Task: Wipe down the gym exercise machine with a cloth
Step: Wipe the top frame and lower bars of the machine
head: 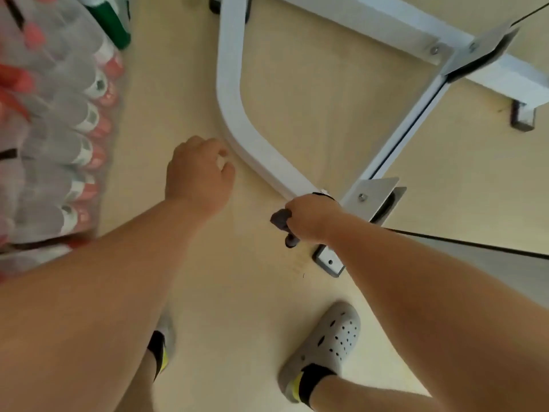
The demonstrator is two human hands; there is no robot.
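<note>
The gym machine's white metal base frame point(234, 114) lies on the pale floor, its tube curving from the top centre down to a bracket point(375, 193) at mid right. My right hand point(312, 217) is closed on a dark grey cloth point(280, 218) and presses it against the lower end of the curved tube. My left hand point(199, 173) hovers just left of the tube's bend with fingers loosely curled; something small and white shows between them, and I cannot tell what it is.
Packs of bottled water with red labels point(53, 129) fill the left side. A green object point(111, 22) stands at the top left. A black cable point(475, 243) runs right from the bracket. My two feet in grey clogs point(323, 343) stand on the floor below.
</note>
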